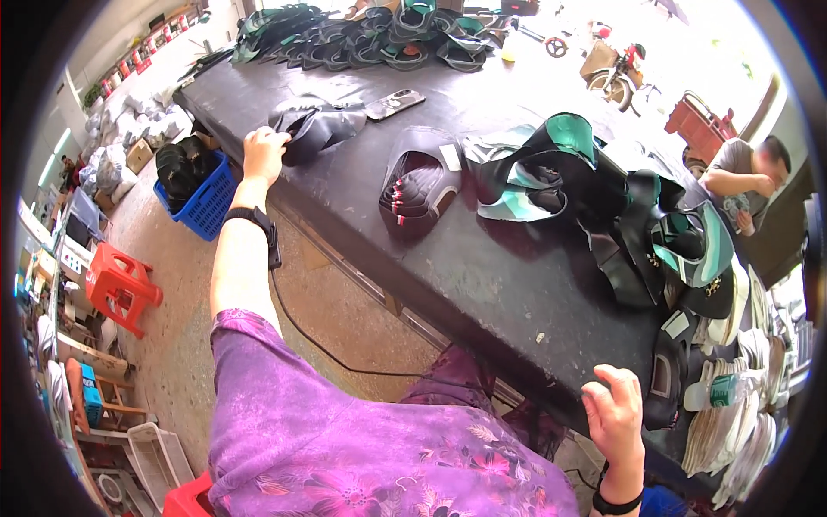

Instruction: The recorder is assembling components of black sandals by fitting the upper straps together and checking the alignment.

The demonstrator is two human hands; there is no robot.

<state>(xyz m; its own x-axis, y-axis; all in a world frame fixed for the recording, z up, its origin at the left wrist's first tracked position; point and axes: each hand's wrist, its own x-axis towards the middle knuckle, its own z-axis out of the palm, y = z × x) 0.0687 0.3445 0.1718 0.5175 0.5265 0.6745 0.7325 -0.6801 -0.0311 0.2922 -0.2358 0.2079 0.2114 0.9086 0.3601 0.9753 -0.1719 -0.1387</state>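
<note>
My left arm reaches out to the far left edge of the dark table (482, 258). There my left hand (264, 155) has its fingers closed on the edge of a black shoe upper (323, 122), which lies in a small dark heap. My right hand (615, 414) is raised over the near table edge, fingers half bent and apart, with nothing visible in it. A neat stack of black shoe uppers (418, 215) with small red-and-white tabs sits mid-table. Right of it are loose black and green uppers (570, 138). Close to my right hand lies another dark upper (665, 379).
A phone (396, 103) rests beyond the heap. Many grey-green uppers (362, 43) cover the far end. Pale layered pieces (724, 422) and a plastic bottle (725, 390) are at right. A blue crate (200, 194) and red stool (122, 289) stand left. Another person (732, 185) sits at right.
</note>
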